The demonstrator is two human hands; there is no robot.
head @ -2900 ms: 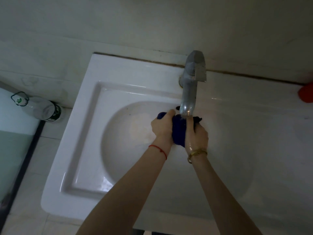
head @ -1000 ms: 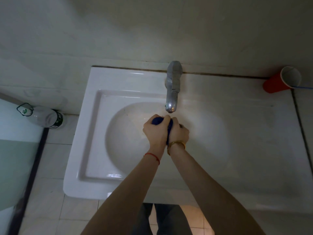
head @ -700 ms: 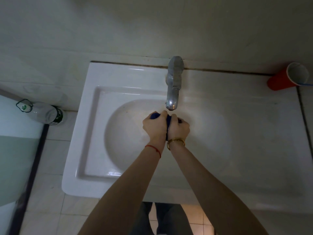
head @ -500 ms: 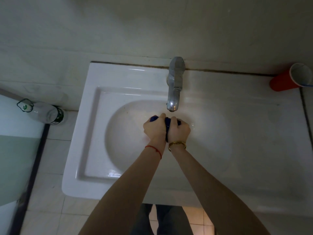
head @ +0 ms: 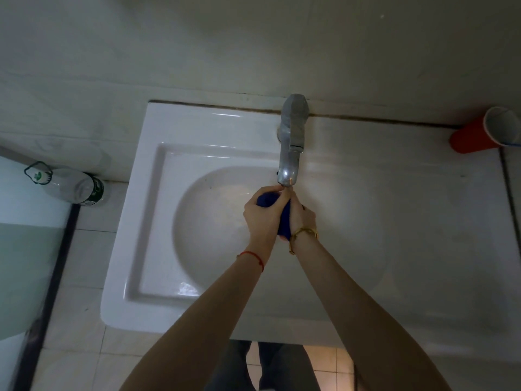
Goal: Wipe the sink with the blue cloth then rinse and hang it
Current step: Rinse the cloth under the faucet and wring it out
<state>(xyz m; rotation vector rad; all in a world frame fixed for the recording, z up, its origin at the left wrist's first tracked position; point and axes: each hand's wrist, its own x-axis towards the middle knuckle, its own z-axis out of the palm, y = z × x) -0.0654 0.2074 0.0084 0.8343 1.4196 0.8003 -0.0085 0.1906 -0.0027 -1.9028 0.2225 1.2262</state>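
Cloth squeezed under the tap
Both the left hand (head: 262, 218) and the right hand (head: 303, 218) grip the bunched blue cloth (head: 284, 218) over the sink (head: 146, 193), mostly hidden; the red cup (head: 476, 136) at the far right looks empty.

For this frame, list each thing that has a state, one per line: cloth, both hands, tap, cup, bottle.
Dark blue cloth: bunched, gripped between both hands under the spout.
Left hand: grips the cloth.
Right hand: grips the cloth.
Chrome tap: flow not discernible.
Red paper cup: upright.
Clear plastic bottle: upright, capped.
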